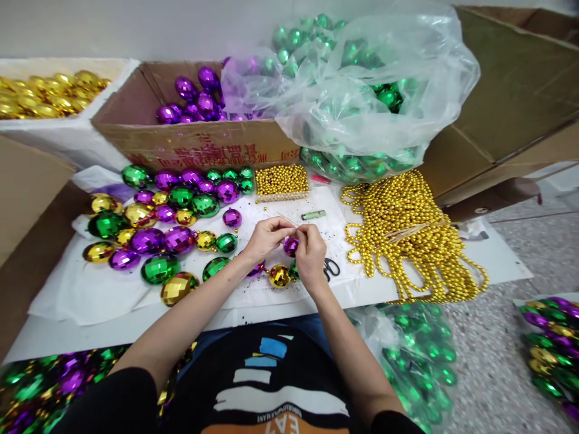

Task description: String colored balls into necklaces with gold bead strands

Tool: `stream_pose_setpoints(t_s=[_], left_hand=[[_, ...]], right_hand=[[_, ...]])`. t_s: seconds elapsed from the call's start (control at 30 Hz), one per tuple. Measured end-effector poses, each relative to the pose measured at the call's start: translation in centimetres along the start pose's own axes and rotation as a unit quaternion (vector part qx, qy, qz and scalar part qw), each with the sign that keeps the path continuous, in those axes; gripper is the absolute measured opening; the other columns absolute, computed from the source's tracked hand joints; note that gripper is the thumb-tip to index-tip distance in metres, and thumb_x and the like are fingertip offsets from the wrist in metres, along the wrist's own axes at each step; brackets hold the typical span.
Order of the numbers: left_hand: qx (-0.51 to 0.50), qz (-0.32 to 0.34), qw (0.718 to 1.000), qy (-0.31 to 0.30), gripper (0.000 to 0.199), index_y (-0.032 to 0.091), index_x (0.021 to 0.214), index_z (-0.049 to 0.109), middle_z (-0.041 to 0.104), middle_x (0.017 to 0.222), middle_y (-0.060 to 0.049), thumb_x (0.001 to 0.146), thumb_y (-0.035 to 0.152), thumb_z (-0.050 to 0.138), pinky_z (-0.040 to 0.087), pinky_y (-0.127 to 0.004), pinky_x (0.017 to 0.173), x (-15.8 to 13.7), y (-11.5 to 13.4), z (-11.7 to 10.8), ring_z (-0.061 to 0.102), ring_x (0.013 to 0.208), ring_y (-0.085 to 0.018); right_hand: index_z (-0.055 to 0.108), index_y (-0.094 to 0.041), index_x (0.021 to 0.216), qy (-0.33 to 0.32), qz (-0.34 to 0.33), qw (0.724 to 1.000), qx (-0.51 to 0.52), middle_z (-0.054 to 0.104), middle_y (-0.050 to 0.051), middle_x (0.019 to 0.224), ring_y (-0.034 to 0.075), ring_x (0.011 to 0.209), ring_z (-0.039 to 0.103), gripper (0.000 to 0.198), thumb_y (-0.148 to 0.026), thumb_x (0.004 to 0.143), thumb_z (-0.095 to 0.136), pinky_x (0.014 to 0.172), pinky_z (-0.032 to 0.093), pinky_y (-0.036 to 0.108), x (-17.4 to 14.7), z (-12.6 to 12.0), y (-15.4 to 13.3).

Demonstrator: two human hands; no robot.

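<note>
My left hand [268,237] and my right hand [310,253] meet above the white-covered table, both closed in a pinch. A thin string [295,228] seems to run between their fingertips; its ends are hard to make out. Just below hangs or lies a purple faceted ball [291,245], partly hidden by my right hand. A gold faceted ball [279,275] lies nearer to me, in a row with green and purple balls. Black-handled scissors [332,269] lie right of my right hand, partly covered. Beyond the hands is a green lighter-like tool [313,214].
Several faceted balls [179,239] spread across the left. A box of small gold beads [281,182] stands behind, and gold bead strands [402,235] pile up at right. Farther back are a carton [194,141] of purple balls and a plastic bag [362,114] of green balls.
</note>
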State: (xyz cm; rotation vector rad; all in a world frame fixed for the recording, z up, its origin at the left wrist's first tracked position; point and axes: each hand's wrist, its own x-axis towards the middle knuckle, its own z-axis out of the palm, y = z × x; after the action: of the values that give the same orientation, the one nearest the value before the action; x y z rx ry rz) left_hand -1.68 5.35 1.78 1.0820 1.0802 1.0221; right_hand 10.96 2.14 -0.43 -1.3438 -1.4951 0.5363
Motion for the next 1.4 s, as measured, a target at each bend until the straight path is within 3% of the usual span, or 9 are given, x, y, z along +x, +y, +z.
stream_pose_setpoints(t_s=[0.13,0.37,0.57,0.73,0.83,1.0,1.13,1.27,1.4], left_hand=[[0.036,-0.018,0.998,-0.039,0.022,0.013,0.075,0.069,0.053,0.052,0.004,0.066,0.033,0.075,0.025,-0.019,0.04,0.2,0.2,-0.7,0.038,0.042,-0.005],[0.096,-0.017,0.993,-0.074,0.021,0.013,0.079,0.071,0.06,0.059,0.001,0.069,0.032,0.071,0.032,-0.021,0.042,0.2,0.3,-1.5,0.044,0.045,-0.008],[0.116,0.007,0.991,-0.066,0.019,0.013,0.075,0.069,0.058,0.058,0.002,0.071,0.031,0.068,0.032,-0.019,0.042,-0.4,0.4,-1.4,0.042,0.046,-0.006],[0.092,0.016,0.995,-0.042,0.018,0.014,0.075,0.067,0.061,0.06,0.001,0.071,0.031,0.068,0.037,-0.017,0.043,-0.8,0.2,-1.1,0.051,0.051,-0.008],[0.067,0.004,0.997,-0.029,0.02,0.014,0.077,0.067,0.063,0.062,0.0,0.071,0.032,0.069,0.042,-0.019,0.044,-0.9,-0.1,-0.9,0.056,0.053,-0.01],[0.048,0.01,0.999,-0.008,0.019,0.014,0.079,0.066,0.065,0.063,0.0,0.073,0.032,0.068,0.046,-0.02,0.047,-1.1,-1.2,-0.3,0.059,0.054,-0.011],[0.129,0.066,0.989,0.016,0.014,0.015,0.08,0.068,0.067,0.069,0.0,0.079,0.026,0.06,0.047,-0.02,0.053,-1.3,-1.7,-0.1,0.059,0.058,-0.01],[0.25,0.131,0.959,0.03,0.013,0.017,0.081,0.07,0.07,0.075,-0.001,0.082,0.017,0.057,0.047,-0.023,0.065,-1.6,-1.5,0.0,0.062,0.067,-0.012],[0.296,0.159,0.941,0.029,0.015,0.018,0.08,0.071,0.072,0.077,-0.002,0.084,0.016,0.057,0.047,-0.025,0.07,-1.8,-1.4,0.3,0.064,0.072,-0.014]], right_hand=[[0.055,-0.021,0.089,0.001,-0.097,0.992,-0.076,0.059,0.005,0.087,0.018,0.086,0.058,0.019,-0.017,0.098,0.039,0.076,0.046,0.03,0.1,-0.5,0.2],[0.061,-0.02,0.093,-0.021,-0.157,0.98,-0.121,0.063,0.008,0.093,0.019,0.09,0.059,0.02,-0.017,0.098,0.042,0.078,0.047,0.03,0.2,-1.1,0.5],[0.06,-0.021,0.089,-0.043,-0.129,0.989,-0.065,0.062,0.005,0.086,0.018,0.084,0.061,0.018,-0.019,0.099,0.044,0.072,0.047,0.029,0.3,-1.2,0.6],[0.062,-0.021,0.103,0.007,-0.097,0.995,-0.031,0.064,0.008,0.1,0.02,0.098,0.062,0.017,-0.02,0.097,0.047,0.086,0.05,0.036,0.2,-1.4,0.7],[0.065,-0.021,0.099,0.038,-0.102,0.993,-0.047,0.063,0.009,0.101,0.022,0.1,0.06,0.015,-0.022,0.095,0.05,0.086,0.05,0.039,-0.2,-1.4,0.7],[0.068,-0.021,0.095,0.012,-0.124,0.986,-0.11,0.061,0.009,0.092,0.023,0.091,0.057,0.018,-0.022,0.096,0.05,0.08,0.048,0.038,-1.0,-1.1,0.6],[0.068,-0.021,0.095,0.008,-0.142,0.979,-0.149,0.061,0.009,0.089,0.022,0.088,0.054,0.019,-0.022,0.097,0.049,0.078,0.046,0.037,-1.1,-0.8,0.6],[0.066,-0.021,0.091,0.013,-0.162,0.971,-0.177,0.06,0.008,0.087,0.022,0.087,0.053,0.018,-0.019,0.096,0.049,0.077,0.045,0.036,-1.0,-0.8,0.8],[0.062,-0.021,0.086,0.007,-0.161,0.97,-0.183,0.059,0.008,0.086,0.022,0.088,0.052,0.015,-0.017,0.093,0.05,0.079,0.044,0.037,-1.0,-0.8,0.9]])
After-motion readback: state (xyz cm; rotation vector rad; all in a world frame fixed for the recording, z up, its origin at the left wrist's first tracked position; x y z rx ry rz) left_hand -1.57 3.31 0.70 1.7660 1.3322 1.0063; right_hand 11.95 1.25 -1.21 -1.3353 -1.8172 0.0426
